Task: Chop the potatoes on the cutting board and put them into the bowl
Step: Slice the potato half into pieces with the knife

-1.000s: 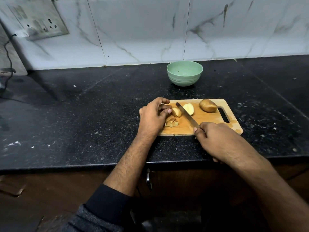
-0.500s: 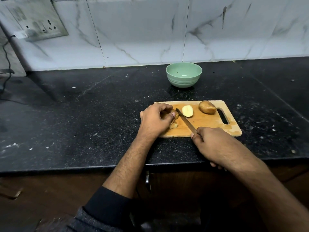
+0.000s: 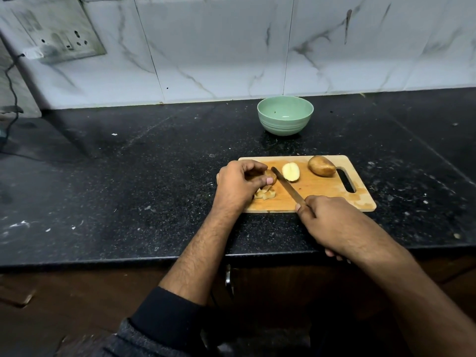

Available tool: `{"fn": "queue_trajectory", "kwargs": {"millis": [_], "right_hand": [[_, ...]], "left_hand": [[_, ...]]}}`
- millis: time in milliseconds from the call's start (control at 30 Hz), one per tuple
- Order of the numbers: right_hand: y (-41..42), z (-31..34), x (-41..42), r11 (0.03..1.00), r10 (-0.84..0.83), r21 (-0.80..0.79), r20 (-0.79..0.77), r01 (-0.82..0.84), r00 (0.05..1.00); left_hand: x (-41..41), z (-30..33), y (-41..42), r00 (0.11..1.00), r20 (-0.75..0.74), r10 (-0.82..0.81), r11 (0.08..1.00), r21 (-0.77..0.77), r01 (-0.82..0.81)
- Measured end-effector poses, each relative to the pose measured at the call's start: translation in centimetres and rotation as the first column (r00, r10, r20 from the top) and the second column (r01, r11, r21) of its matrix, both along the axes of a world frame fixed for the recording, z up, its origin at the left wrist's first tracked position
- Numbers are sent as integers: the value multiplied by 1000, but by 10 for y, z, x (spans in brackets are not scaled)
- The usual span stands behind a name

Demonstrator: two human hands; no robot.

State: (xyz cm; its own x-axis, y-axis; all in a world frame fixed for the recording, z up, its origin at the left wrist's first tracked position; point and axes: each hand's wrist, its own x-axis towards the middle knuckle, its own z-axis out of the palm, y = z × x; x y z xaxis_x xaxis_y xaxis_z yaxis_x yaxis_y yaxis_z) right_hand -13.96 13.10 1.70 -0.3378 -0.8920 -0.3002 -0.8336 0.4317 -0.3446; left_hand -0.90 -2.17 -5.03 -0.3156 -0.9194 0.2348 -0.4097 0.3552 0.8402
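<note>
A wooden cutting board point(image 3: 324, 189) lies on the black counter. My left hand point(image 3: 238, 185) grips a small potato piece point(image 3: 271, 176) at the board's left end. Just under that hand lie several cut chunks point(image 3: 265, 194). My right hand point(image 3: 332, 222) holds a knife point(image 3: 287, 186) by its handle, the blade slanting up-left with its tip beside the held piece. A potato half point(image 3: 291, 171) lies cut face up in the middle of the board. A whole potato point(image 3: 322, 165) sits near the handle slot. Behind the board stands a green bowl point(image 3: 285, 115), which looks empty.
The black granite counter point(image 3: 128, 189) carries small white specks and ends at a front edge near my forearms. A marble-tiled wall rises behind the bowl. A socket panel point(image 3: 61, 34) with a plugged cable point(image 3: 11, 81) sits at the far left. A cupboard handle point(image 3: 228, 279) shows below the counter.
My left hand curled over the potato piece and hid most of it. The knife blade shifted slightly left against that piece. The camera view tilted a little, lowering everything in frame.
</note>
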Motion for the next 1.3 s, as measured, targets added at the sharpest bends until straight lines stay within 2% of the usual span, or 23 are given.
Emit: {"fn": "queue_trajectory", "kwargs": {"millis": [133,400,667,900,1100,1200,1300], "right_hand": [[-1,3,2,997,12,-70,-55,-15,998],[-14,4,-3,996,85,-15,-133,-88,987],[-27,16,-13,990,123,70,-54,-119,991],[-38,-7,-25,987,159,-8,-74,-160,985],[-42,-5,-23,990,136,43,-7,-136,991],[-51,-13,-27,987,158,8,-84,-158,984],[-51,-23,-27,992,125,21,-97,-124,987]], "left_hand": [[-1,-2,-1,1000,25,-4,999,-44,5],[-1,-1,-2,996,88,1,996,-91,7],[0,3,-2,997,74,-13,998,-62,18],[-2,-1,-4,989,144,15,991,-136,5],[-4,0,-6,987,158,36,991,-134,-15],[-4,2,-4,987,159,30,991,-134,-9],[-4,1,-4,986,161,39,990,-139,-16]]}}
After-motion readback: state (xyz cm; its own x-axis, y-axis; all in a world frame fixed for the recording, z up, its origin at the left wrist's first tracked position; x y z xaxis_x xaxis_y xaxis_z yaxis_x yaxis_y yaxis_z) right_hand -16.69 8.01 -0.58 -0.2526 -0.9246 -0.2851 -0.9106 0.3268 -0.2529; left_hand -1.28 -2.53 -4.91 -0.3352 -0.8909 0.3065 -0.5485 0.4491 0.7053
